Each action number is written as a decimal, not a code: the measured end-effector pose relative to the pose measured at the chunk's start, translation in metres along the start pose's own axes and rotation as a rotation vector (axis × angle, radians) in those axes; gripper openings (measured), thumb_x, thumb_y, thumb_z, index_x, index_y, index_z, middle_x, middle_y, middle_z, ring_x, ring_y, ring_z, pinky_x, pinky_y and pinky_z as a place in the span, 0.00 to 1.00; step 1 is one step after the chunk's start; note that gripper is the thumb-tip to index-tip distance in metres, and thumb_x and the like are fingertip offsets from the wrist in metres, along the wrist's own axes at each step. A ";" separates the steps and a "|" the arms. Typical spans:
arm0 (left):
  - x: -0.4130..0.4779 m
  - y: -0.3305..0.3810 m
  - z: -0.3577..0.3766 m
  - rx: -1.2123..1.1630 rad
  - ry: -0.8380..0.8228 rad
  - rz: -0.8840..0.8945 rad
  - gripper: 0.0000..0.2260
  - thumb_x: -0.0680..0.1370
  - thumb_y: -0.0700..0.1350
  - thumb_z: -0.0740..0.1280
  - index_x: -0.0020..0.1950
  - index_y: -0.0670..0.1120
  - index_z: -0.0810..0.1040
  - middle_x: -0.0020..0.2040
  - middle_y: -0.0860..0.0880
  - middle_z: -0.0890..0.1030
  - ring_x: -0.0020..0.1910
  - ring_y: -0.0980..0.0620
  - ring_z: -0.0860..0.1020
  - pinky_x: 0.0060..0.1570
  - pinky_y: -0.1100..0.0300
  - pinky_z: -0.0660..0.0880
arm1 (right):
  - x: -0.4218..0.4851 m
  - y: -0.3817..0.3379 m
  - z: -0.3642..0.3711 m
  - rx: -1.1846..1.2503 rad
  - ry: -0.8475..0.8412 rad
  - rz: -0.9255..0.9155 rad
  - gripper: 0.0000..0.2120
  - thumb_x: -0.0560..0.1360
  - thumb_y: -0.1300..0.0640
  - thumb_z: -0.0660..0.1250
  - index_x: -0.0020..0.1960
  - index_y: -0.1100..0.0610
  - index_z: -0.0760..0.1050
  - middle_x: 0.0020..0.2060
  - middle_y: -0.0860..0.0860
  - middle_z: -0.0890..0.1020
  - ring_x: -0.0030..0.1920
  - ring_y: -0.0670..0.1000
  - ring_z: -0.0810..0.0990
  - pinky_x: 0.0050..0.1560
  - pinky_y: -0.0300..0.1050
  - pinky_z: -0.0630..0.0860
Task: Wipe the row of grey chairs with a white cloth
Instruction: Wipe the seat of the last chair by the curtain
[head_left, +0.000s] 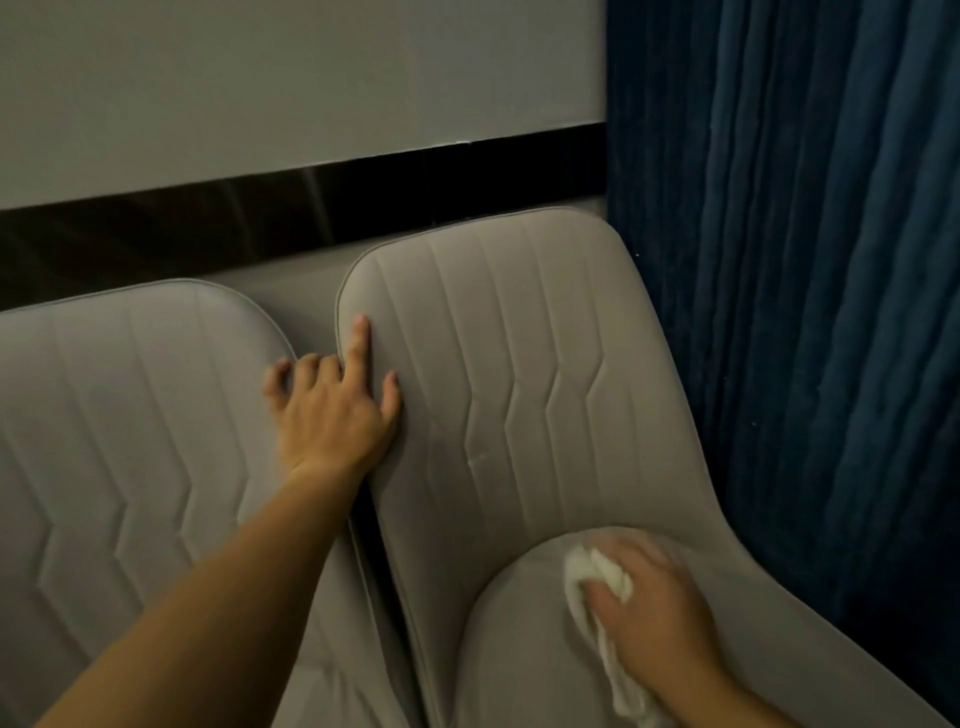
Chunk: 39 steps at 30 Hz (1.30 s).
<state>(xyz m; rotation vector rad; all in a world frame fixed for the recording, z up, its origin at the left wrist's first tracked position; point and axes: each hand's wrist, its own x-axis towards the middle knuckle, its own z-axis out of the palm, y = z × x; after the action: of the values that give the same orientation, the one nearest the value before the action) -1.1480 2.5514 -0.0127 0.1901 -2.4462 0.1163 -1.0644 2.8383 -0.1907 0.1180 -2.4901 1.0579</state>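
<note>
Two grey padded chairs stand side by side against the wall. The right chair (524, 374) has a stitched backrest and a rounded seat cushion (524, 649). My right hand (649, 603) holds a crumpled white cloth (605, 571) against the back of that seat cushion; the hand looks blurred. My left hand (332, 400) grips the left edge of the right chair's backrest, index finger and thumb on its front, the other fingers curled into the gap beside the left chair (119, 415).
A dark blue curtain (795, 312) hangs close along the right chair's right side. Behind the chairs is a pale wall (260, 88) with a black band (311, 208). A narrow gap separates the two chairs.
</note>
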 end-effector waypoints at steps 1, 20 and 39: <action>0.000 0.000 0.001 0.005 0.006 0.002 0.33 0.82 0.64 0.48 0.84 0.53 0.48 0.64 0.43 0.78 0.68 0.43 0.71 0.72 0.44 0.53 | 0.022 -0.018 -0.008 0.013 0.063 -0.081 0.17 0.72 0.48 0.73 0.61 0.46 0.81 0.56 0.39 0.77 0.61 0.51 0.74 0.59 0.40 0.67; 0.001 -0.005 0.019 -0.057 0.162 0.041 0.31 0.81 0.61 0.47 0.81 0.48 0.63 0.56 0.44 0.84 0.61 0.44 0.76 0.70 0.45 0.59 | 0.217 -0.163 0.072 0.024 0.516 -0.710 0.18 0.73 0.45 0.72 0.61 0.49 0.82 0.61 0.51 0.81 0.58 0.62 0.76 0.60 0.56 0.73; 0.000 -0.004 0.014 -0.051 0.156 0.061 0.35 0.81 0.65 0.41 0.80 0.48 0.64 0.54 0.45 0.84 0.61 0.43 0.77 0.70 0.45 0.59 | 0.243 -0.206 0.049 -0.040 0.580 -0.596 0.18 0.74 0.38 0.67 0.58 0.47 0.83 0.62 0.49 0.81 0.63 0.61 0.73 0.58 0.58 0.74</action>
<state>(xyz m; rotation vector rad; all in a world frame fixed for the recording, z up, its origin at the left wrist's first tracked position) -1.1566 2.5456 -0.0234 0.0813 -2.2974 0.0922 -1.2516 2.6797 0.0180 0.4416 -1.7812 0.6622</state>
